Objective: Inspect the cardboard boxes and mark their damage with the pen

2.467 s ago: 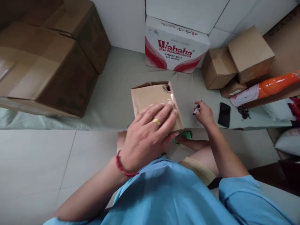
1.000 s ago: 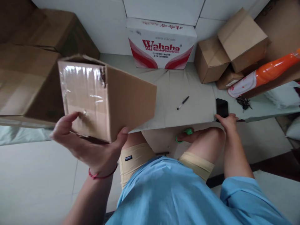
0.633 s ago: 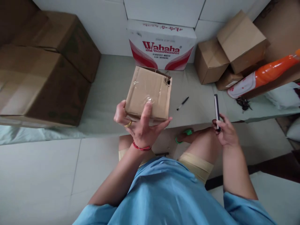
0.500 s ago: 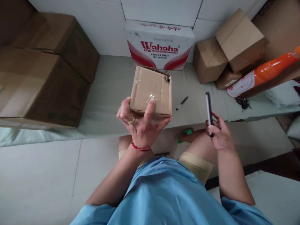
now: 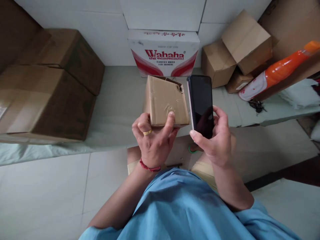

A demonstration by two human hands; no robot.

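Note:
A small brown cardboard box (image 5: 166, 100) with clear tape and a torn, dark hole at its upper right corner is gripped by my left hand (image 5: 156, 141). The thumb presses on the taped face while the other fingers go around the lower edge. My right hand (image 5: 216, 140) grips a black smartphone (image 5: 201, 103) upright just right of the box, its dark screen facing me. Thumb and fingers hold the phone by its lower sides. Between phone and box is a narrow gap.
Behind stands a white and red Wahaha carton (image 5: 165, 55) against the tiled wall. Large brown boxes (image 5: 50, 100) fill the left. Smaller boxes (image 5: 217, 63), an orange bottle (image 5: 277, 73) and dark keys (image 5: 257, 106) are at the right on the cloth-covered table (image 5: 117, 100).
My right hand has brought the phone left, beside the box, and turned its screen towards me. The box has tilted slightly in my left hand. The pen on the table is now hidden.

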